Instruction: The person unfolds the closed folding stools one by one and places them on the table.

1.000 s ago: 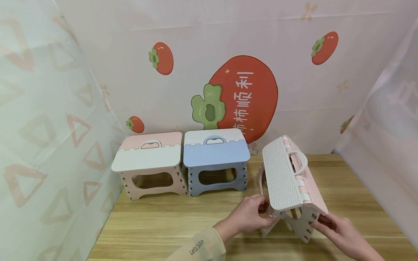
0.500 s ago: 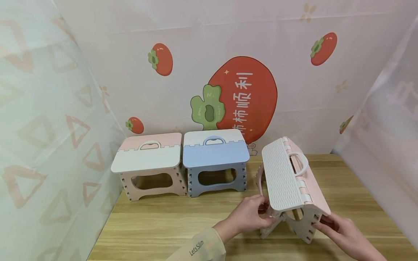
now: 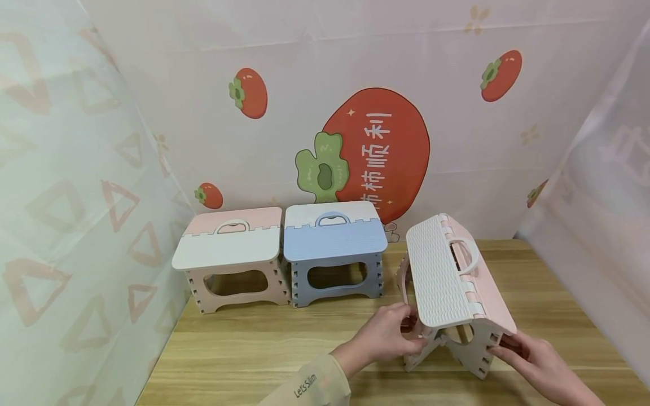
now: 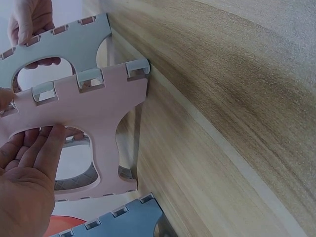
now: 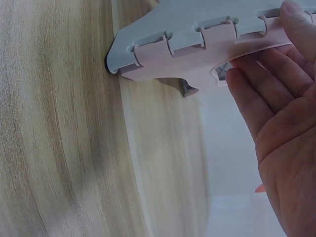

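Note:
At the right stands a pink-and-white folding stool (image 3: 438, 276), partly folded, its hinged top peaked like a roof and its handle raised at the ridge. My left hand (image 3: 388, 334) grips the stool's left side. In the left wrist view the fingers of that left hand (image 4: 34, 173) reach into the oval opening of the pink leg panel (image 4: 109, 103), with a thumb tip at its edge. My right hand (image 3: 540, 362) holds the right-hand panel near its notched edge. Seen from the right wrist, its thumb and curled fingers (image 5: 281, 89) lie on either side of that panel.
A blue folding stool (image 3: 335, 242) and another pink-and-white one (image 3: 228, 248) stand unfolded side by side at the back left. Under everything lies a wood-grain tabletop (image 3: 284, 344). A printed cloth backdrop (image 3: 203, 113) rises behind and along both sides.
My right hand has moved slightly right, drawing the stool's right panel outward, so the two sides spread a little wider. My left hand keeps its grip in place.

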Demonstrator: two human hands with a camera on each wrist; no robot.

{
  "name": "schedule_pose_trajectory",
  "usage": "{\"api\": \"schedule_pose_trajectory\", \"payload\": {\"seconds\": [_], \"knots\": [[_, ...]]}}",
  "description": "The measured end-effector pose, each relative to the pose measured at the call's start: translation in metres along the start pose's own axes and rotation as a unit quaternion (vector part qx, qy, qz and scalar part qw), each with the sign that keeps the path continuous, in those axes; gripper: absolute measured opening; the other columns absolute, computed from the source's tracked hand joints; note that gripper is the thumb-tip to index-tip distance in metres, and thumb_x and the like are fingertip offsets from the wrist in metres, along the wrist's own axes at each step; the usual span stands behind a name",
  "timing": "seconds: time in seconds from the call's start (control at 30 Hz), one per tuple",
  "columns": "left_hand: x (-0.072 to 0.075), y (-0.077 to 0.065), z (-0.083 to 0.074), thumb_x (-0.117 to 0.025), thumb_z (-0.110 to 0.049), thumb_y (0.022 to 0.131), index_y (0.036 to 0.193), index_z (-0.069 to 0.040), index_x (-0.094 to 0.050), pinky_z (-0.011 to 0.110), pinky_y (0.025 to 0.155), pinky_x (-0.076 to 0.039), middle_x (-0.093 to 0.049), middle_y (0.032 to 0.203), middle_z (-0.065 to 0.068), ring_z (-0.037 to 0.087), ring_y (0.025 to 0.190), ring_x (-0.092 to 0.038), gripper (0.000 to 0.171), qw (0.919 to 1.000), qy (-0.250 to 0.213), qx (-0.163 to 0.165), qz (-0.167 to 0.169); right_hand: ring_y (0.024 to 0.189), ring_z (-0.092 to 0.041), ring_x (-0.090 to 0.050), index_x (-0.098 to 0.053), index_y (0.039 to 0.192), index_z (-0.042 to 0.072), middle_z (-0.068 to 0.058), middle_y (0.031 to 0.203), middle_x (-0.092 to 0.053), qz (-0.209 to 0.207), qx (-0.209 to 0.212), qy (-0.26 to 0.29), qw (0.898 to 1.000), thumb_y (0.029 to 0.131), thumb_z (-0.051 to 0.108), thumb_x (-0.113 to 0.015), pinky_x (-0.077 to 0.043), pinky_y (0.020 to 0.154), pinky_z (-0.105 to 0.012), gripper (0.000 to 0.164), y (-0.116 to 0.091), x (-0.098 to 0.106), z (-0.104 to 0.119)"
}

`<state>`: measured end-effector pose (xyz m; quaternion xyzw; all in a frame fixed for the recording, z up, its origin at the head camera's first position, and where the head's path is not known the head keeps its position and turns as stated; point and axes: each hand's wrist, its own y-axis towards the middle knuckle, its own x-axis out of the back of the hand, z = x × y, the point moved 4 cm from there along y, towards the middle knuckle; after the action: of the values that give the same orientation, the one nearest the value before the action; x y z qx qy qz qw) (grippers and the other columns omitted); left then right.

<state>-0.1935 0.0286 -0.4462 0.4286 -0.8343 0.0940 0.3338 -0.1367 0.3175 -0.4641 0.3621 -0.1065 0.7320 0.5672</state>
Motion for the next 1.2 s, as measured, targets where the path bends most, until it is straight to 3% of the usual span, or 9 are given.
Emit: {"api": "schedule_pose_trajectory", "payload": {"seconds": [1.2], "knots": [[0.0018,0.0002,0.0006,-0.079,-0.025,0.089,0.109,-0.012,-0.068,0.007,0.073,-0.048,-0.063,0.096,-0.009,-0.006,0.084,-0.056,0.026,0.9999,-0.010,-0.003,0.010,0.104,0.006,-0.064,-0.059,0.137,0.002,0.023,0.123,-0.065,-0.009,0.005,-0.008,1.000,0.098,-0.004,-0.063,-0.058,0.072,-0.016,0.040,-0.0046,0.0060,-0.0058]]}}
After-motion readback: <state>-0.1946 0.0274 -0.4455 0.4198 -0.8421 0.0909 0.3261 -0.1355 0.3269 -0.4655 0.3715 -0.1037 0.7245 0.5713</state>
